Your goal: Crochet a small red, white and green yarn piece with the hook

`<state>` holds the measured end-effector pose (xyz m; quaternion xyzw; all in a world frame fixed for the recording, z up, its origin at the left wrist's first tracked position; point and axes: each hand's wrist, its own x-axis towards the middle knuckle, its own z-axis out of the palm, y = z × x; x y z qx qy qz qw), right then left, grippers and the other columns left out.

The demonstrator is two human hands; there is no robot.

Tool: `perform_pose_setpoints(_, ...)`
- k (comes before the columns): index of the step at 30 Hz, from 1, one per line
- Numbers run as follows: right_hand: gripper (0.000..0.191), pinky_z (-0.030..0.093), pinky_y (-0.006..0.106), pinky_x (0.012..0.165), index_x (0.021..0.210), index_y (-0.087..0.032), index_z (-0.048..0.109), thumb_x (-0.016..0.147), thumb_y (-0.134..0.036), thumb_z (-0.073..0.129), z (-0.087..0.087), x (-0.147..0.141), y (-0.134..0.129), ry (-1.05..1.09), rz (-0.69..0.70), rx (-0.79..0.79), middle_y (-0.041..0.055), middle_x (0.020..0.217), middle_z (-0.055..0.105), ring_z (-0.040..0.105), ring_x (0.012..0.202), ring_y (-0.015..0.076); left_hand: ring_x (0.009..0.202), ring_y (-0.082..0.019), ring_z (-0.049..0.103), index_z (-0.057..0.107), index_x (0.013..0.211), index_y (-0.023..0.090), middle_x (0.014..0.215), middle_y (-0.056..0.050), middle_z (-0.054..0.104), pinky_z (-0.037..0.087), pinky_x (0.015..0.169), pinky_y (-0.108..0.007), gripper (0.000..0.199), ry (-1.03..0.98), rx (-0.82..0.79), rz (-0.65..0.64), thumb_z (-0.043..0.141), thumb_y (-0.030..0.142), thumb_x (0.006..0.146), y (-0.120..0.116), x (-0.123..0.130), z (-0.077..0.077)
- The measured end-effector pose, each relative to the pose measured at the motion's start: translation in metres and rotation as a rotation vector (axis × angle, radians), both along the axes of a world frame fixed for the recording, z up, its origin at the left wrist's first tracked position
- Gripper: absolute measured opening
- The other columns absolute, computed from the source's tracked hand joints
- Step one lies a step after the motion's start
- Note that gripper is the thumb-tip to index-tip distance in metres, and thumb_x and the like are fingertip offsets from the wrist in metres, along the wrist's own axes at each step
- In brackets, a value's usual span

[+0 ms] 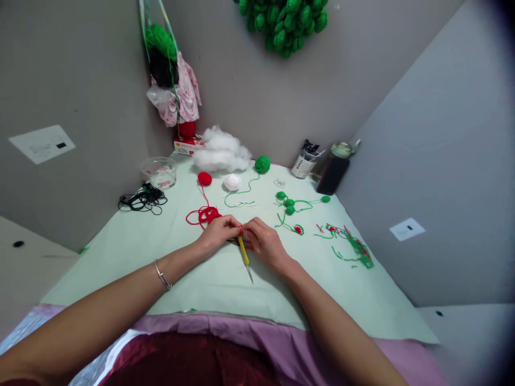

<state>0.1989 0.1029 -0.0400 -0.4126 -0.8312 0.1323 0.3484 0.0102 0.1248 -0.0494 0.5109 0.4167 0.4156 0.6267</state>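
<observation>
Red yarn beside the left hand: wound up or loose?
Loose: the red yarn lies in open loops beside the left hand, with one strand running back to a wound red ball.

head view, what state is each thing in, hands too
Left hand, fingertips pinched at small red yarn piece
Right hand, fingers curled, grip partly hidden
Yellow-handled metal hook, slanting below the fingertips
Red yarn loops, slack
Red yarn ball, wound, strand trailing
White yarn ball, wound
Green yarn ball, wound, strand trailing
White fluffy stuffing, heaped
Black stringy yarn, tangled
Clear round plastic tub, upright
Green and red yarn scraps, scattered
</observation>
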Motion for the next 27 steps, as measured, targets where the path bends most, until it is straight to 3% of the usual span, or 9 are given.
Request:
perform_pose_setpoints(8,0.011,0.05,0.03,0.074,0.085,-0.021,0.072,0.091,-0.026,0.064,-0.004,0.0,0.011,0.263,-0.124,-0.256,0.0043,0.091,0.067,0.059,0.077,0.0163,0.071,-0.018,0.067,0.064,0.081,0.02,0.075,0.002,0.068,0.055,0.073,-0.032,0.02,0.014,0.135,0.008,0.079,0.03,0.073,-0.002,0.002,-0.002)
perform_pose_setpoints(13,0.026,0.054,0.03,0.06,0.082,-0.019,0.071,0.089,-0.043,0.064,-0.005,0.002,0.021,0.424,-0.063,-0.598,0.0014,0.068,0.069,0.061,0.059,0.0153,0.075,-0.02,0.069,0.067,0.084,0.021,0.077,0.001,0.071,0.057,0.077,-0.035,0.02,0.004,0.172,-0.027,0.08,0.034,0.077,-0.005,0.001,0.0)
perform_pose_setpoints(16,0.032,0.055,0.029,0.058,0.082,-0.019,0.071,0.083,-0.051,0.071,-0.004,0.003,0.022,0.509,-0.032,-0.724,0.0014,0.066,0.07,0.062,0.057,0.0145,0.075,-0.021,0.071,0.068,0.084,0.02,0.076,-0.001,0.073,0.058,0.077,-0.037,0.022,-0.001,0.174,-0.027,0.081,0.036,0.077,-0.006,0.002,0.002)
perform_pose_setpoints(23,0.038,0.053,0.026,0.054,0.08,-0.02,0.065,0.072,-0.051,0.085,-0.004,0.0,0.02,0.658,-0.041,-0.772,-0.0021,0.062,0.068,0.061,0.054,0.0123,0.076,-0.02,0.071,0.072,0.092,0.019,0.078,0.0,0.075,0.059,0.077,-0.035,0.027,-0.023,0.159,0.007,0.085,0.036,0.075,-0.007,0.005,0.0)
perform_pose_setpoints(27,0.039,0.054,0.026,0.055,0.079,-0.022,0.061,0.071,-0.051,0.087,-0.004,-0.001,0.019,0.703,-0.033,-0.756,-0.0035,0.062,0.067,0.062,0.055,0.0124,0.072,-0.02,0.073,0.073,0.086,0.017,0.076,-0.001,0.076,0.061,0.076,-0.036,0.032,-0.031,0.113,0.009,0.089,0.04,0.071,-0.004,0.004,-0.003)
